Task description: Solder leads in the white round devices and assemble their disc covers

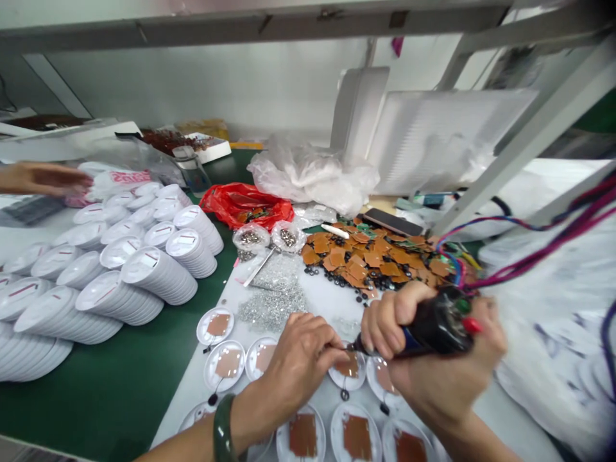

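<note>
The right hand (443,385) is holding a black screwdriver (428,327) in a full grip, its fingers curling around the front of the body while the forearm is reaching in from the lower right. The tool is pointing left, its tip meeting the fingertips of the left hand (303,343). That hand is coming in from the lower left, wrist slightly arched, back turned up, a green bangle (222,427) circling the wrist. Its thumb and fingers are bunching narrowly; I cannot tell whether they are gripping the tip or something small.

A white dish (347,383) is lying just below the tip, a brown board (348,367) sitting in it. More dishes holding boards are lying in rows around the hands. Beyond the left hand, a heap of screws (276,295) is spreading over the white sheet; loose boards (356,256) are piling up farther right.

White stacks (158,276) are leaning on the green desk (144,359) at left, and another person's hand (45,178) is reaching in near them, looking blurred.
</note>
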Motion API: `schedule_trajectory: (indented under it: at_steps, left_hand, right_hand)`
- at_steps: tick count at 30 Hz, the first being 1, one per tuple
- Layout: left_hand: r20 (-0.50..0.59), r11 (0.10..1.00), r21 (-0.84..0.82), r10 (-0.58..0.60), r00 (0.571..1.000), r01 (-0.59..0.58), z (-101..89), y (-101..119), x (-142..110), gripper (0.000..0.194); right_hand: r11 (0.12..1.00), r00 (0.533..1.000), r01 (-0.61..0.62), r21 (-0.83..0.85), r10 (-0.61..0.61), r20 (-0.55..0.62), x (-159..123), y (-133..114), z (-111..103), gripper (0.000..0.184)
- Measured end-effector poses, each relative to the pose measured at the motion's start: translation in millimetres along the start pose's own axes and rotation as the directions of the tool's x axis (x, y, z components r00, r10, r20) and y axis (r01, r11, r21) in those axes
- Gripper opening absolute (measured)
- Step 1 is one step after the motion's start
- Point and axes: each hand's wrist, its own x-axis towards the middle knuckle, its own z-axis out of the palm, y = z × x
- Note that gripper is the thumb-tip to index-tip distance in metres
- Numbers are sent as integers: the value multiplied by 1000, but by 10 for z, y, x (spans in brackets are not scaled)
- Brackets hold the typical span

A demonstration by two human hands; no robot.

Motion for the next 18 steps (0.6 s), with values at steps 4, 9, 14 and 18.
schedule_trajectory:
  at_steps: [4, 9, 14, 18]
  left_hand:
    - [57, 987, -161, 5, 998, 5, -71, 91, -45, 18]
    - [48, 969, -241, 65, 997, -52, -122, 207, -133, 24]
    - [-7, 963, 31, 268, 963, -268, 106, 181, -531, 28]
    - [-124, 843, 321, 488, 864, -431, 331, 157, -822, 21]
  right_hand:
    - [999, 998, -41, 19, 40, 50, -73, -98, 25, 57]
    - [995, 991, -97, 8, 96, 92, -201, -213, 21, 59]
    - [965, 954, -259, -36, 261, 148, -485, -236, -211, 60]
    - [927, 914, -367, -73, 374, 157, -751, -83, -467, 58]
